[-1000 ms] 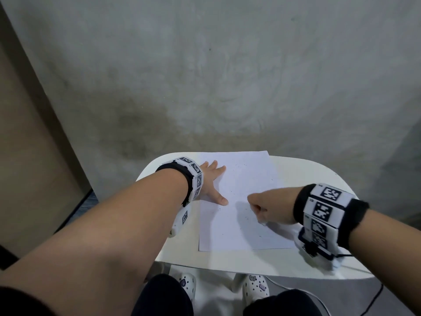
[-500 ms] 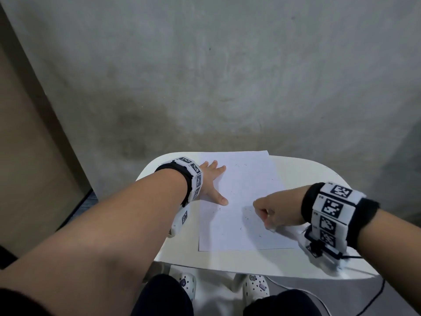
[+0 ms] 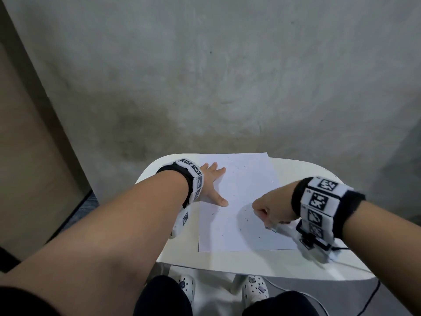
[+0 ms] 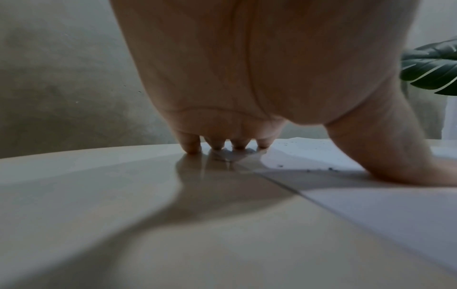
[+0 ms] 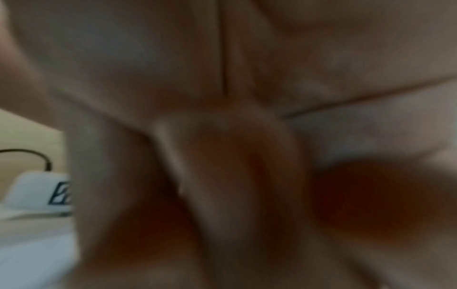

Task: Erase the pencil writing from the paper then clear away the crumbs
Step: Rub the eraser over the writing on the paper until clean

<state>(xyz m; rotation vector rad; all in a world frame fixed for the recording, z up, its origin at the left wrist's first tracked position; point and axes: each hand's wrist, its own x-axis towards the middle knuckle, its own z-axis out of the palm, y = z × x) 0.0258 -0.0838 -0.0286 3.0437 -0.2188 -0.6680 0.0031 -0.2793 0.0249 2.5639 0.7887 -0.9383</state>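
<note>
A white sheet of paper [image 3: 239, 190] lies on a small cream table [image 3: 227, 261]. Dark eraser crumbs [image 3: 246, 217] are scattered over the sheet, most of them near my right hand. My left hand [image 3: 211, 185] lies flat on the sheet's left edge with fingers spread, and its fingertips [image 4: 193, 148] and thumb press down. My right hand [image 3: 271, 210] is a fist on the sheet's right side. A pale eraser tip [image 3: 272, 228] shows under it. The right wrist view is blurred and shows only the curled fingers [image 5: 222, 156]. I see no clear pencil writing.
A grey concrete wall stands right behind the table, with a brown panel [image 3: 27, 156] at the left. My feet in white clogs [image 3: 186, 286] are under the table. A black cable [image 3: 373, 293] hangs off the right edge. A green leaf [image 4: 430, 66] shows to the right.
My right fist has slid to the right and slightly nearer across the paper. The left hand has stayed where it was.
</note>
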